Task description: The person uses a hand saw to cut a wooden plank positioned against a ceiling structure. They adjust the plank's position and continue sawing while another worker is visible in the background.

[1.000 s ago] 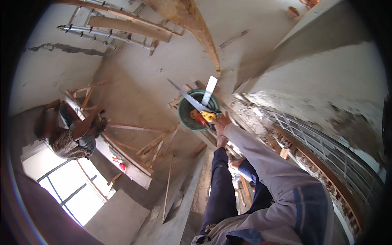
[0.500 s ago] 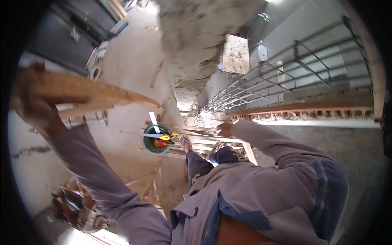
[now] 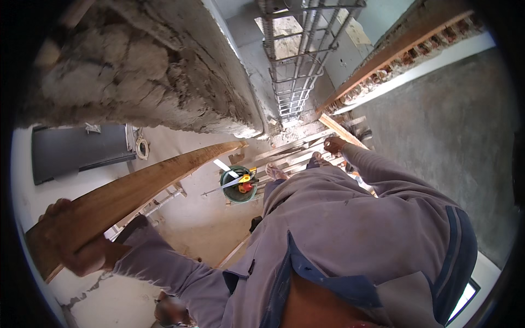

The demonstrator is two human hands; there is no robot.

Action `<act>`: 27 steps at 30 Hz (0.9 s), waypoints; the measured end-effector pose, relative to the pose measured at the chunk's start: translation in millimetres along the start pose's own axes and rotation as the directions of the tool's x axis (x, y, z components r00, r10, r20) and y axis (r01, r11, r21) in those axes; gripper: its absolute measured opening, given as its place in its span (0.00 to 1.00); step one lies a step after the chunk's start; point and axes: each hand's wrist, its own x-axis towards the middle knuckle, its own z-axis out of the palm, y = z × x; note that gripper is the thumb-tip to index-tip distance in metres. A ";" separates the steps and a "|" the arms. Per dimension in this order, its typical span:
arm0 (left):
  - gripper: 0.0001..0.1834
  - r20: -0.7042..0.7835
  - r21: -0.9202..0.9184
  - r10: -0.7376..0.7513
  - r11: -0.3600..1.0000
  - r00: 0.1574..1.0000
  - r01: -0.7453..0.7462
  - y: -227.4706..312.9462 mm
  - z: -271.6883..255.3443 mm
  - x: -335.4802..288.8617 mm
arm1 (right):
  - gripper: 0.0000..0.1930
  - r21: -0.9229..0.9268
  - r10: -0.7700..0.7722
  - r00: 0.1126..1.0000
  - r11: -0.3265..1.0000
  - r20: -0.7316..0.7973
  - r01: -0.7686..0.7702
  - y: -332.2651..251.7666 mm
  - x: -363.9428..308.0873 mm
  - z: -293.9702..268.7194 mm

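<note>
At the far left, my left hand [image 3: 74, 238] grips the near end of a long wooden plank [image 3: 147, 183], fingers over its upper edge. The plank slants up to the right, its far end by the base of the rough wall. My right hand [image 3: 334, 145] is lowered ahead of my body, fingers curled, beside a light wooden beam [image 3: 343, 130]; what lies inside it is hidden. Near my feet stands a dark green bucket [image 3: 225, 192] holding a handsaw with a yellow handle [image 3: 244, 179], a red tool [image 3: 246, 187] and a white strip [image 3: 224, 167].
My feet [image 3: 276, 172] stand on wooden slats [image 3: 295, 150] above the floor. A rough masonry wall [image 3: 136, 82] projects from the upper left. Ahead rises a steel rebar cage [image 3: 298, 65]; a brown beam [image 3: 394, 54] runs along broken brickwork at the right.
My view has turned and come nearer the rough wall. The plank has swung lower with my left hand and shows more of its length. My right hand stays low near the beam.
</note>
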 end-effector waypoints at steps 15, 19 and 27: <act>0.30 0.394 -0.038 0.398 0.908 0.829 -0.417 50.9 36.8 27.5 | 0.13 -0.290 0.108 0.993 0.953 0.049 -0.089 67.2 -10.3 33.1; 0.30 0.421 -0.066 0.433 0.891 0.797 -0.449 51.9 54.4 20.0 | 0.14 -0.359 -0.056 0.992 0.929 0.115 0.094 90.8 0.1 53.8; 0.31 0.521 -0.114 0.565 0.789 0.640 -0.604 58.9 91.3 20.7 | 0.15 -0.112 0.109 0.993 0.987 -0.041 -0.113 62.7 -44.1 26.8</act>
